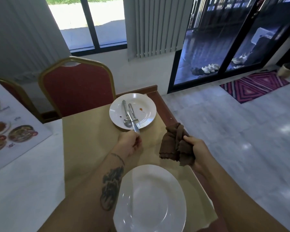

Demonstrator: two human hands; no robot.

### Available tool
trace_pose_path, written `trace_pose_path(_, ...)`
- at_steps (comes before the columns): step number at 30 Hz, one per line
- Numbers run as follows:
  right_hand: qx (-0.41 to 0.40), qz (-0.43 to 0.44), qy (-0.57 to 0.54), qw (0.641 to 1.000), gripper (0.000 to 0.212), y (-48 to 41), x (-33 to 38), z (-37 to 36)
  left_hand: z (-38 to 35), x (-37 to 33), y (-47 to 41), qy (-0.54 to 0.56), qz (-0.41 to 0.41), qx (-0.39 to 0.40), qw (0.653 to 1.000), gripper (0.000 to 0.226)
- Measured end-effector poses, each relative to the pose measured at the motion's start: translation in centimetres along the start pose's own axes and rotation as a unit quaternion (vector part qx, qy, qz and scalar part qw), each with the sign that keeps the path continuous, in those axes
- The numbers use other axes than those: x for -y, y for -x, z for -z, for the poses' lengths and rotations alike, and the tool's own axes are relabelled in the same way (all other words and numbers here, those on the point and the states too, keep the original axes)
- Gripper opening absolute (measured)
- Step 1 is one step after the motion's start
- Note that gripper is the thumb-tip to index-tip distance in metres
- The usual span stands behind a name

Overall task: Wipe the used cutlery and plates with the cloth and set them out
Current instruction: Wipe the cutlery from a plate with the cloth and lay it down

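Note:
A white plate (146,102) with small sauce stains stands at the table's far end. On it lie a spoon (125,109) and a knife (132,113), with what looks like a fork partly under them. My left hand (130,144) is just in front of that plate, its fingers pinched on the knife's near end, which sticks out over the rim. My right hand (197,148) holds a crumpled brown cloth (172,148) above the table's right edge. A second white plate (151,198), with no stains showing, sits close to me between my forearms.
The tan-covered table (87,139) is narrow, with a wooden edge on the right and tiled floor beyond. A red chair (77,87) stands behind the far plate. A printed food menu (12,131) lies on the white surface to the left.

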State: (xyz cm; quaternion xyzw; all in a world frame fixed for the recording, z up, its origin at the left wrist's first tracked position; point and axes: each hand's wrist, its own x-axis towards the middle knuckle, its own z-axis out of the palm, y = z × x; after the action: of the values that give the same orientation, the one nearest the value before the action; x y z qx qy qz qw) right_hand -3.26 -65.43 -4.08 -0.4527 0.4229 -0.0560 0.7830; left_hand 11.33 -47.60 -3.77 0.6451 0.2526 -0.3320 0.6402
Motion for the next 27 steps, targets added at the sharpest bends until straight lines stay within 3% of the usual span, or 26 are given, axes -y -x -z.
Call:
trace_pose_path(7, 0.047, 0.009, 0.043, 0.998, 0.029, 3.0, -0.7, -4.4, 3.9, 0.8, 3.8, -0.115, -0.047, 0.070, 0.990, 0.007)
trace_pose_path(14, 0.144, -0.006, 0.079, 0.986, 0.018, 8.3, -5.2, -12.9, 10.8, 2.0, 8.8, -0.243, -0.181, 0.100, 0.948, 0.020)
trace_pose_path(17, 0.119, 0.036, 0.098, 0.987, 0.022, 10.4, -7.5, -16.2, 14.6, 2.7, 10.6, -0.284, -0.213, 0.098, 0.930, 0.012)
trace_pose_path(22, 0.065, 0.124, 0.102, 0.985, 0.024, 14.2, -9.3, -21.2, 22.4, 2.5, 13.2, -0.341, -0.227, 0.115, 0.905, 0.016)
trace_pose_path(27, 0.070, 0.147, 0.033, 0.986, 0.025, 16.4, -8.9, -25.4, 29.8, 2.3, 15.1, -0.371, -0.222, 0.126, 0.893, 0.016)
